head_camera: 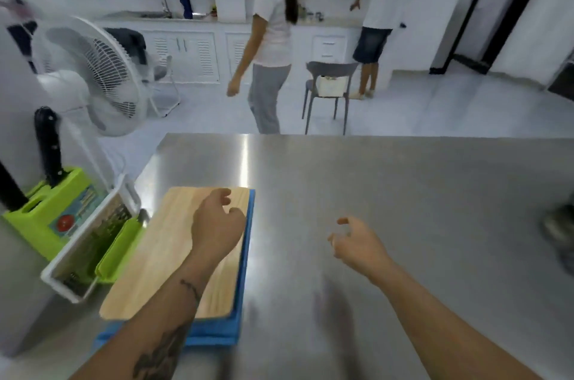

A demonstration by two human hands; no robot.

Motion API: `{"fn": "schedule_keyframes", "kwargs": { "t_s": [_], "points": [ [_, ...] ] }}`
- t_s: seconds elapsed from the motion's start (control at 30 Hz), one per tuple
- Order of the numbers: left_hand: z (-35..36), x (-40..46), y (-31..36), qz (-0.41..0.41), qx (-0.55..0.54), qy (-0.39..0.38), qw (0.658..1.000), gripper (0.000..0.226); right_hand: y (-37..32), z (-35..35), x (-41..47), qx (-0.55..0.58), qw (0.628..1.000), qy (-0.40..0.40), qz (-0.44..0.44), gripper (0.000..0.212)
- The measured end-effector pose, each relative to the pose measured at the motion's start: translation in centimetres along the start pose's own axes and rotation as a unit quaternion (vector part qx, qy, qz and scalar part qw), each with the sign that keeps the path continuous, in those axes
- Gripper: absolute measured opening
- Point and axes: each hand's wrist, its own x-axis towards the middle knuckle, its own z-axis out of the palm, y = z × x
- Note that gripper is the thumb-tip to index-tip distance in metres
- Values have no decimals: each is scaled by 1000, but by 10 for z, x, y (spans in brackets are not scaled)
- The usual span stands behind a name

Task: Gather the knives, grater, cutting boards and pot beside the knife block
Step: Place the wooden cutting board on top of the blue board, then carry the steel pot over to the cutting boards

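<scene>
A wooden cutting board (161, 252) lies on top of a blue cutting board (236, 302) on the steel table. My left hand (217, 224) hovers over the wooden board's far right corner, fingers loosely curled, holding nothing. My right hand (357, 243) is above bare table to the right, fingers apart and empty. Left of the boards a white-framed grater (90, 243) leans against a green knife block (46, 224). Black knife handles (48, 146) stick up from the block. A dark blurred object (559, 230) sits at the table's right edge; I cannot tell what it is.
The steel table (372, 187) stretches to the right and far side. A white fan (102, 75) stands past the table's left corner. Two people (270, 38) stand in the kitchen beyond, near a grey chair (329, 84).
</scene>
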Motion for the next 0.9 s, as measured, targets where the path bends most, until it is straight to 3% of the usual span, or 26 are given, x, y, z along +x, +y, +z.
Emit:
{"fn": "schedule_keyframes", "kwargs": {
  "t_s": [0.13,0.27,0.57,0.77,0.9],
  "points": [
    [76,-3,83,58,-39,-88,994,36,44,-87,9,-2,998,64,-4,45],
    [162,-22,168,101,-50,-151,982,29,96,-187,14,10,992,129,7,45],
    [368,-116,323,127,-57,-272,952,30,228,-421,2,70,960,264,55,36],
    [476,-195,384,139,-75,-328,931,37,312,-520,2,80,942,304,118,41],
    [526,-226,395,117,-67,-354,926,47,349,-548,7,80,936,309,148,36]
  ]
}}
